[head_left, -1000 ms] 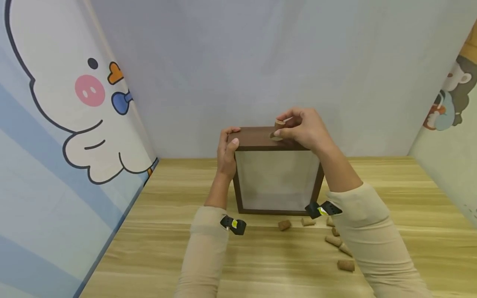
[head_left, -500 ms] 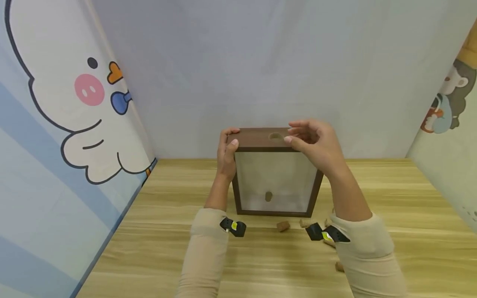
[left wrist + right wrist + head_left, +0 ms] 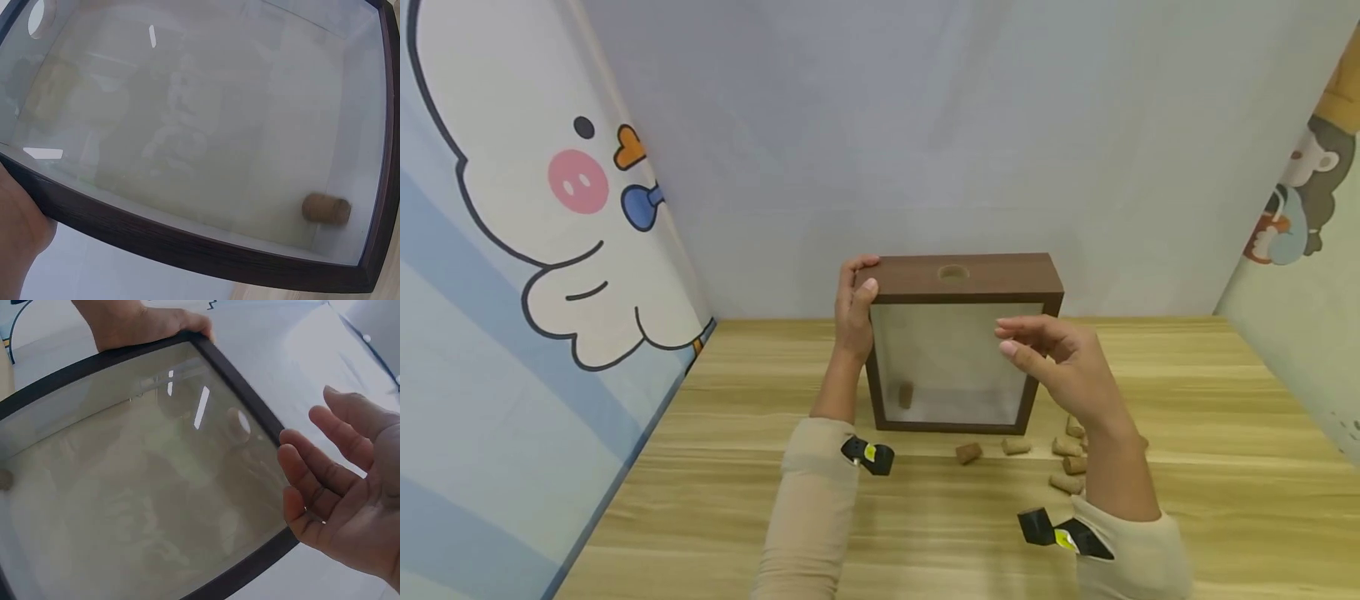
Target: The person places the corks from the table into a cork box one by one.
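Note:
A dark brown shadow box (image 3: 910,279) with a clear front stands upright on the table. Its top has a round hole (image 3: 953,272). My left hand (image 3: 854,312) grips the box's upper left corner, thumb in front and fingers behind. Inside, at the lower left, is one wine cork (image 3: 906,395); the left wrist view shows this same cork (image 3: 326,209) close to the frame. My right hand (image 3: 1063,362) hovers in front of the box's right side, fingers loosely bent and holding nothing. In the right wrist view, the right hand (image 3: 344,481) has its palm and fingertips visible.
Several loose corks (image 3: 1067,446) lie right of the box's base, partly hidden by the right forearm. A darker cork (image 3: 968,452) and a pale cork (image 3: 1017,446) lie before the box on the wooden table (image 3: 737,500). A pale cloth wall (image 3: 880,150) stands behind.
My right hand let go of a cork over the hole, and the cork dropped into the box and shifted left. That hand then moved down and right. My left hand stays on the corner.

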The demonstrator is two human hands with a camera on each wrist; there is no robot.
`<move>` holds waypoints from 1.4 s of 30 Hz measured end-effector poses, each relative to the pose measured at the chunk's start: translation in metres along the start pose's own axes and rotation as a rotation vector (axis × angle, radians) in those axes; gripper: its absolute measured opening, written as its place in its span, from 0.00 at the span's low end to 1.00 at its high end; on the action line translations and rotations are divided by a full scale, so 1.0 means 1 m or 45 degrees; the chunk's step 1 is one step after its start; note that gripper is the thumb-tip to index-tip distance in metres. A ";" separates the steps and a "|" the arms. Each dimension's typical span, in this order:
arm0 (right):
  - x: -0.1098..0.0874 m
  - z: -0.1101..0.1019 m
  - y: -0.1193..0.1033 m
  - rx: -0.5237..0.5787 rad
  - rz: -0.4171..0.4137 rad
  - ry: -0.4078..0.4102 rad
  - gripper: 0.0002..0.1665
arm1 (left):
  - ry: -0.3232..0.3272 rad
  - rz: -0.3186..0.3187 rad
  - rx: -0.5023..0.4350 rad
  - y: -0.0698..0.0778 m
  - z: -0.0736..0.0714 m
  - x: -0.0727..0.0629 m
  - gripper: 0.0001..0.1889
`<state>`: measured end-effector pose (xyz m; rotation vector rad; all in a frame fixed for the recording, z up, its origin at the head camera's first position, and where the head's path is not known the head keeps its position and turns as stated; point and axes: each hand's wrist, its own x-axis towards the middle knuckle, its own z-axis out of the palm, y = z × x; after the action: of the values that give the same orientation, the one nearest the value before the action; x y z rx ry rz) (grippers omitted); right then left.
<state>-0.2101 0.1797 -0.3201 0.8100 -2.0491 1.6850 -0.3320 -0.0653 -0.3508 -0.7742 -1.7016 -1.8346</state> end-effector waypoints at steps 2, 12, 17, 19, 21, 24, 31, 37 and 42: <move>-0.005 -0.001 0.007 0.015 0.056 -0.032 0.14 | 0.000 -0.001 0.000 0.001 0.000 0.001 0.26; -0.022 -0.002 0.046 0.067 0.446 -0.302 0.23 | 0.005 -0.005 -0.014 0.036 0.006 0.000 0.26; -0.029 0.001 0.064 0.018 0.575 -0.378 0.28 | 0.003 0.001 -0.023 0.037 0.006 -0.001 0.26; -0.032 0.004 0.071 -0.002 0.622 -0.437 0.30 | 0.002 -0.008 -0.018 0.036 0.005 -0.001 0.27; -0.035 0.006 0.078 -0.026 0.650 -0.498 0.30 | 0.004 -0.014 -0.012 0.036 0.004 -0.003 0.27; -0.040 0.009 0.088 -0.007 0.647 -0.580 0.29 | 0.007 -0.021 -0.005 0.036 0.002 -0.003 0.27; -0.048 0.012 0.101 0.053 0.675 -0.625 0.29 | 0.004 -0.028 0.002 0.038 0.002 -0.003 0.27; -0.054 0.015 0.110 0.077 0.708 -0.637 0.28 | 0.004 -0.026 0.000 0.039 0.004 -0.003 0.28; -0.058 0.019 0.120 0.045 0.677 -0.671 0.28 | 0.004 -0.018 -0.015 0.022 0.003 -0.002 0.28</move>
<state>-0.2409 0.1873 -0.4510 0.8367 -2.7972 1.9256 -0.3148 -0.0640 -0.3369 -0.7654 -1.6997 -1.8560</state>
